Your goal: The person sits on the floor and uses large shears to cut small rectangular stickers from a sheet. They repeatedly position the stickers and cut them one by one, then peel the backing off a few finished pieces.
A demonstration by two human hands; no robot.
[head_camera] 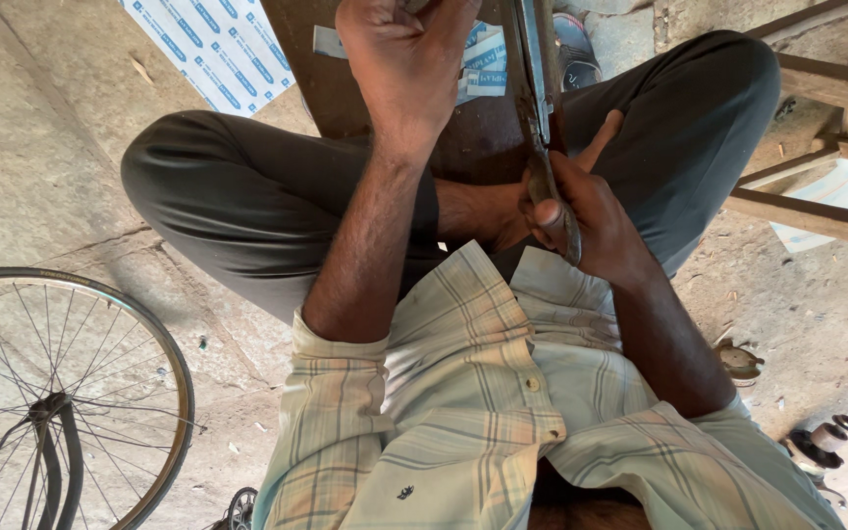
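Right hand (586, 221) is gripping a metal tool (542, 118). Left hand (406, 59) is closing on something unseen above the brown board (345, 88); bicycle wheel (61, 393) lying far left.

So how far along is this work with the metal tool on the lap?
Done: nothing finished shows. In hand: the right hand grips the handles of the long metal tool, which runs up across the dark board on the lap. The left hand is clenched at the board's far end; what it holds is cut off. Left: hard to tell, since the tool's working end is out of view. The bicycle wheel lies apart, untouched.
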